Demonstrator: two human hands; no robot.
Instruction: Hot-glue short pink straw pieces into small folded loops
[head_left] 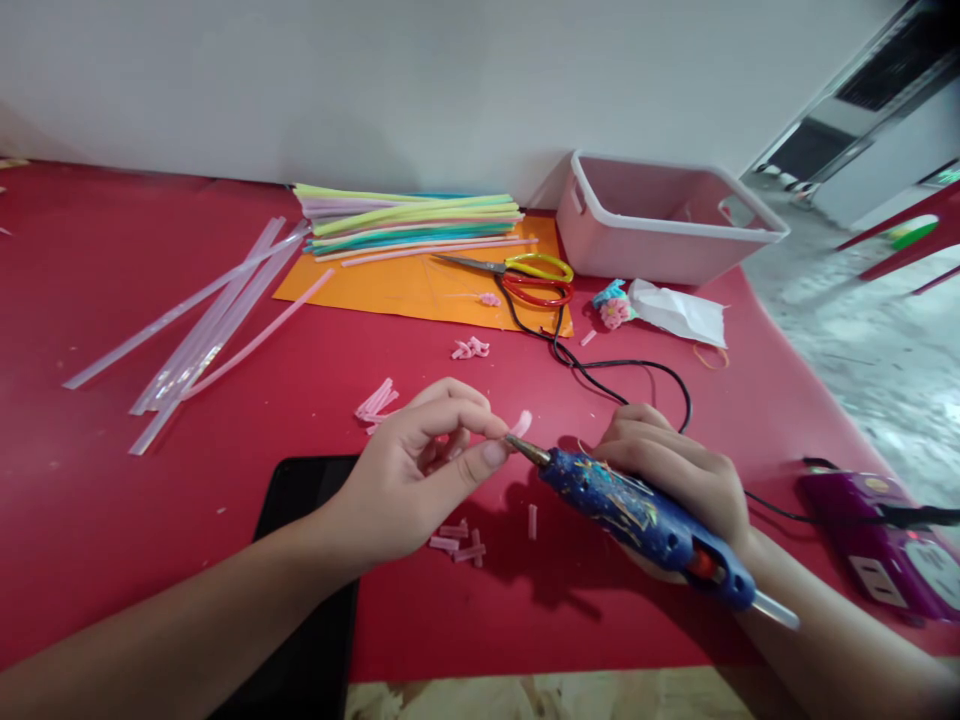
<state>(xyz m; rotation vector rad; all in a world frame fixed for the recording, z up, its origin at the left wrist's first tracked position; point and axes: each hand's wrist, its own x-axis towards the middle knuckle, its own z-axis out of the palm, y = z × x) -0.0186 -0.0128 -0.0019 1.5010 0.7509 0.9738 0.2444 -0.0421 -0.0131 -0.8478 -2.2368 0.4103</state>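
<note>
My left hand (420, 470) pinches a small pink straw piece (521, 423) between thumb and forefinger above the red table (112, 480). My right hand (675, 480) is wrapped round a blue glue gun (645, 520), whose metal tip touches the pink piece. Several short pink straw bits (459, 542) lie on the table below my hands, and more pink bits (376, 402) lie behind my left hand. The gun's black cord (622, 365) runs back across the table.
Clear glue sticks (202, 320) lie at the left. Coloured straws (409, 220) and scissors (525, 278) rest on an orange sheet (405, 285). A white bin (660, 215) stands at the back right. A purple power strip (885, 540) is at the right, a black tablet (307, 590) near the front edge.
</note>
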